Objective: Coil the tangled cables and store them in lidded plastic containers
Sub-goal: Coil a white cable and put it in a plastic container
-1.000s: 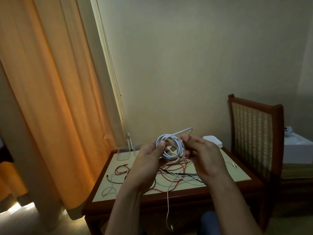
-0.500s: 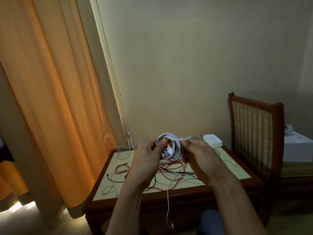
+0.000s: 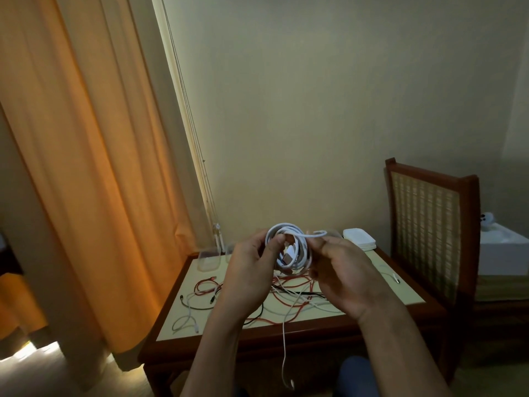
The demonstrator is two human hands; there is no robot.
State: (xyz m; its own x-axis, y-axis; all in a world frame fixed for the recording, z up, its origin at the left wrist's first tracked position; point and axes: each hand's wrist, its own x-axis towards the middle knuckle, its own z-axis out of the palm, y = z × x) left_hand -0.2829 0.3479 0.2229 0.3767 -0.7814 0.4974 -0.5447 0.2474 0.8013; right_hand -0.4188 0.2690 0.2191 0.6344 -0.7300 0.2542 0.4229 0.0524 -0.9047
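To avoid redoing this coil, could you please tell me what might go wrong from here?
The coil, gripped by the left hand, might spring loose if the right hand lets its pinched end slip. The white tail hanging over the table edge crosses the tangle and could snag it or drag cables off.

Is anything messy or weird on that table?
Yes. Red, white and black cables lie tangled across the table, and a white tail hangs past its front edge, below the held white coil.
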